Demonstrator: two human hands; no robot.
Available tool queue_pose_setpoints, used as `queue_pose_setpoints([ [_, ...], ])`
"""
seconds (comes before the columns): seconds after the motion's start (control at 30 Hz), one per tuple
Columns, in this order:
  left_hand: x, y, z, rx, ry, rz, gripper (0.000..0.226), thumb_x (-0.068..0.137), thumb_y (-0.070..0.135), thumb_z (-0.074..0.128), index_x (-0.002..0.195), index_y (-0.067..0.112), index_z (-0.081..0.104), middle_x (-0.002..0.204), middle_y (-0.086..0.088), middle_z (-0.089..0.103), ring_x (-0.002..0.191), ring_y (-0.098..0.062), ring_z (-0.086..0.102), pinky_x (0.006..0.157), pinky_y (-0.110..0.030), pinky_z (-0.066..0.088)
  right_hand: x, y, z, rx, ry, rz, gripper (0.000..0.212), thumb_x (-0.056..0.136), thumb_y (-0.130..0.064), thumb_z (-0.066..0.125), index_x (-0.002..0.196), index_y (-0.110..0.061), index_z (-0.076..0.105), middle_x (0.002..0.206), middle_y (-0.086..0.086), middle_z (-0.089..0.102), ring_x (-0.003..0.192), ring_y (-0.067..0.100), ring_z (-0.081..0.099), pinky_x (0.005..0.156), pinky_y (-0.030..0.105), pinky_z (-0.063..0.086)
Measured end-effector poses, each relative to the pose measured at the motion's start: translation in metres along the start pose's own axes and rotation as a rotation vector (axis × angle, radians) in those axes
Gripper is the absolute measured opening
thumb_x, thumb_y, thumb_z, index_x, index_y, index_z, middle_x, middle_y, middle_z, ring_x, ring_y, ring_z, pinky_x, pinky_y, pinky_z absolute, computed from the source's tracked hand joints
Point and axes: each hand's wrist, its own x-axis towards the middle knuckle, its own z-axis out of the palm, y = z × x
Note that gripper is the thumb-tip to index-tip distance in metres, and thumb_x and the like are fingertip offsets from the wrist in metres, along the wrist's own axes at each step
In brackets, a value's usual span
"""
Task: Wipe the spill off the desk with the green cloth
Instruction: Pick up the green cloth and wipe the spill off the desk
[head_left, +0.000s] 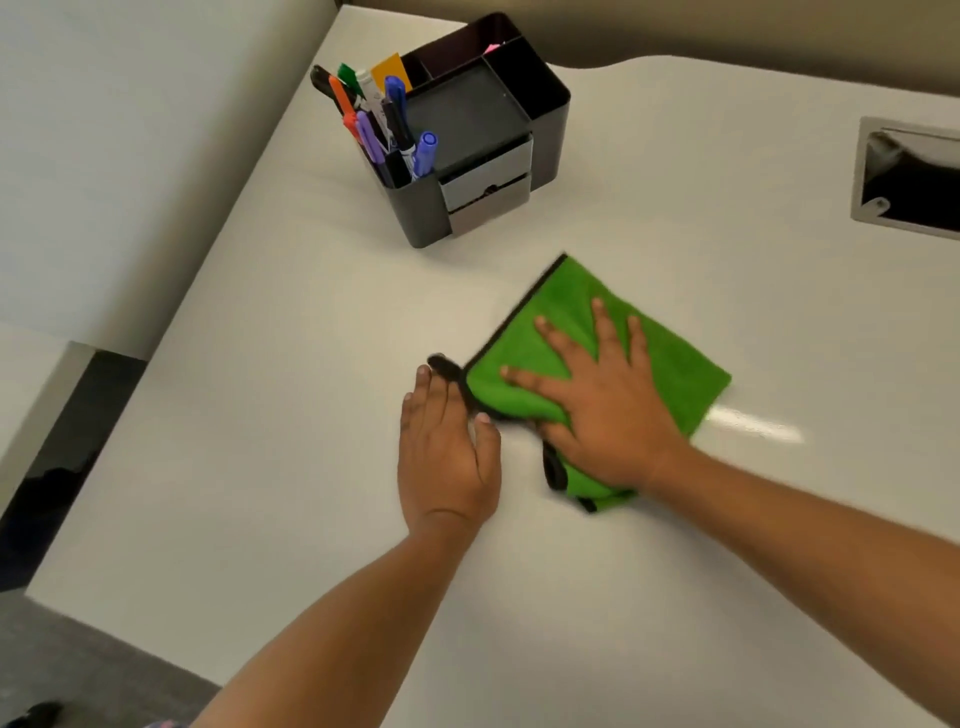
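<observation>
A green cloth (670, 364) with a black hem lies folded on the white desk (260, 415), near the middle. My right hand (597, 400) presses flat on the cloth with fingers spread, thumb curled at its near edge. My left hand (447, 452) rests flat on the desk just left of the cloth, fingers together, fingertips touching the cloth's black corner tab. No spill shows on the desk; the cloth's edges are blurred.
A black desk organizer (467, 135) with several coloured markers (384, 124) stands at the back, left of centre. A cable grommet opening (909, 176) is set into the desk at the right. The desk's left edge drops to a dark floor (62, 441).
</observation>
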Motion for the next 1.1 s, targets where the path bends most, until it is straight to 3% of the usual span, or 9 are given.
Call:
queue_pose_setpoints([
  [0.2,-0.001,-0.004,-0.002,0.008,-0.048,0.014,0.068,0.092,0.041,0.013,0.152,0.008,0.020,0.162,-0.004,0.013,0.150,-0.014,0.003,0.121,-0.032,0.002,-0.169,-0.060,0.028,0.051,-0.086,0.092,0.081,0.075,-0.068,0.056,0.150,-0.055,0.028,0.163,0.008,0.027,0.148,0.058,0.006,0.109,0.079,0.013],
  [0.3,-0.001,-0.004,0.000,0.027,-0.064,0.007,0.069,0.093,0.042,0.011,0.152,0.009,0.016,0.163,-0.003,0.010,0.149,-0.013,0.000,0.121,-0.031,-0.001,-0.204,-0.077,0.035,0.033,-0.144,0.070,0.089,0.068,-0.073,0.056,0.150,-0.054,0.029,0.160,0.009,0.032,0.144,0.060,0.015,0.107,0.080,0.017],
  [0.47,-0.001,-0.006,0.001,0.027,-0.063,0.011,0.069,0.093,0.042,0.013,0.152,0.008,0.019,0.162,-0.005,0.012,0.149,-0.015,0.003,0.121,-0.033,0.000,-0.195,-0.079,0.033,0.113,-0.103,0.117,0.083,0.070,-0.070,0.061,0.148,-0.056,0.034,0.163,0.004,0.030,0.148,0.055,0.011,0.108,0.081,0.013],
  [0.67,0.000,-0.005,0.000,0.006,-0.043,0.003,0.069,0.092,0.041,0.011,0.152,0.009,0.022,0.162,-0.003,0.015,0.149,-0.014,0.006,0.121,-0.031,0.001,-0.096,-0.046,0.017,0.126,0.047,0.349,0.062,0.084,-0.070,0.046,0.144,-0.058,0.036,0.165,-0.004,0.028,0.151,0.050,0.006,0.114,0.074,0.010],
  [0.83,-0.001,-0.005,0.003,0.055,-0.040,0.025,0.067,0.094,0.041,0.014,0.152,0.008,0.020,0.162,-0.006,0.014,0.150,-0.017,0.005,0.121,-0.034,0.003,-0.027,-0.020,0.005,0.086,0.047,0.451,0.060,0.085,-0.067,0.034,0.144,-0.056,0.036,0.165,-0.002,0.026,0.149,0.052,0.008,0.115,0.073,0.006],
  [0.97,-0.006,-0.007,0.002,0.136,-0.053,0.051,0.066,0.095,0.040,0.014,0.152,0.006,0.018,0.162,-0.010,0.014,0.150,-0.023,0.008,0.121,-0.040,0.007,-0.056,-0.026,0.007,0.103,0.051,0.385,0.063,0.083,-0.061,0.029,0.146,-0.054,0.035,0.166,-0.002,0.026,0.151,0.048,0.005,0.118,0.068,0.006],
  [1.1,-0.028,-0.005,0.003,0.199,-0.080,0.066,0.066,0.095,0.039,0.015,0.152,0.007,0.017,0.162,-0.011,0.014,0.149,-0.026,0.009,0.120,-0.042,0.009,-0.139,-0.037,0.024,0.134,0.042,0.310,0.063,0.084,-0.058,0.043,0.146,-0.054,0.034,0.165,-0.001,0.027,0.152,0.046,0.003,0.119,0.068,0.008],
])
